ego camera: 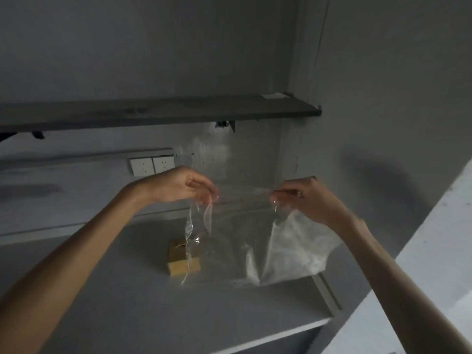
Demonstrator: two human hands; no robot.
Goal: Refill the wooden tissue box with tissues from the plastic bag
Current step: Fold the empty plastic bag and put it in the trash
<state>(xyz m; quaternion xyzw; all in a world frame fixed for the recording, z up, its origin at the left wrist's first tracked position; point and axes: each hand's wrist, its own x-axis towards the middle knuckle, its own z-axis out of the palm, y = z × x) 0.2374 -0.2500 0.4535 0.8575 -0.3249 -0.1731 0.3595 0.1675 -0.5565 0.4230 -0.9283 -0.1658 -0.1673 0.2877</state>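
Observation:
A clear plastic bag (229, 241) hangs in the air over the grey counter (127, 290), stretched between my two hands. My left hand (184, 185) pinches its top left edge and my right hand (306, 198) pinches its top right edge. White tissues (293, 249) lie bunched in the bag's lower right part. The small wooden tissue box (178, 261) stands on the counter below and behind the bag's left side, partly seen through the plastic, with a slot in its top.
A dark shelf (153, 113) runs along the wall above the counter. Two white wall sockets (152, 165) sit under it at the left. A pale ledge (434, 264) rises on the right. The counter's front edge (255, 341) is close to me.

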